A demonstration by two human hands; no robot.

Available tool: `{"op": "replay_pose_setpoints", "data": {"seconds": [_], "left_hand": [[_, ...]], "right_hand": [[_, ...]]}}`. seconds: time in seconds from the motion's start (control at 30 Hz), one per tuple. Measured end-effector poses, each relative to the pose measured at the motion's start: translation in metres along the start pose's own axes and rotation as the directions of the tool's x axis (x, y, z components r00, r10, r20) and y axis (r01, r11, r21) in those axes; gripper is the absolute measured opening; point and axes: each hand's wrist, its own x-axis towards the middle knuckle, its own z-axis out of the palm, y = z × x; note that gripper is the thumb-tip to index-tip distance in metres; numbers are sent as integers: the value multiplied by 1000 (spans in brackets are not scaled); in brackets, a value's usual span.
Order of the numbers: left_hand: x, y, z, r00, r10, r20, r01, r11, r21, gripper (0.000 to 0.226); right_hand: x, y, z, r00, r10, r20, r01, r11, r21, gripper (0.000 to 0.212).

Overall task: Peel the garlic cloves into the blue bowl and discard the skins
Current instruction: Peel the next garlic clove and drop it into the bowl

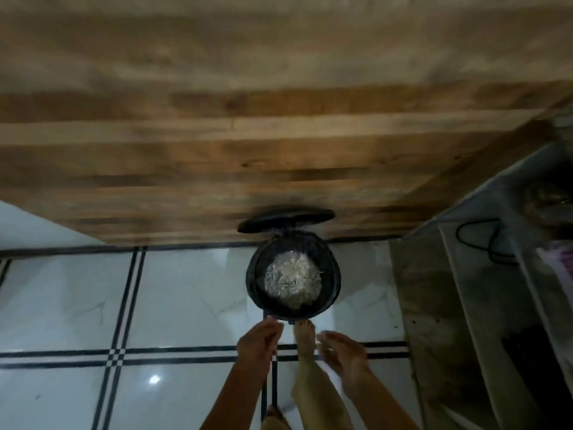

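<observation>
1. Left hand [259,339]: fingers loosely together, nothing visibly held.
2. Right hand [344,352]: fingers spread, empty.
3. Foot [305,336] at bin's [333,283] near edge.
4. Lid [286,219] up; skins [293,280] inside bin.
5. Bin on tiled floor [186,293], w/ wood panel [248,150] behind.

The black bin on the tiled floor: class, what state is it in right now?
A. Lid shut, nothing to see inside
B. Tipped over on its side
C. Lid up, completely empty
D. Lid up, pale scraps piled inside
D: the bin stands upright with its lid raised, and a pale heap of scraps shows inside.
</observation>
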Motion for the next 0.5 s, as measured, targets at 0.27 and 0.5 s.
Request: {"op": "replay_pose_setpoints", "data": {"seconds": [0.27, 0.5], "left_hand": [[173, 0, 54, 972, 190, -135, -158, 963, 218, 28], [167, 3, 50, 914, 399, -76, -329, 837, 438, 17]], "right_hand": [[181, -27, 88, 988, -151, 11, 151, 975, -162, 6], [178, -24, 89, 953, -303, 10, 297, 927, -228, 17]]}}
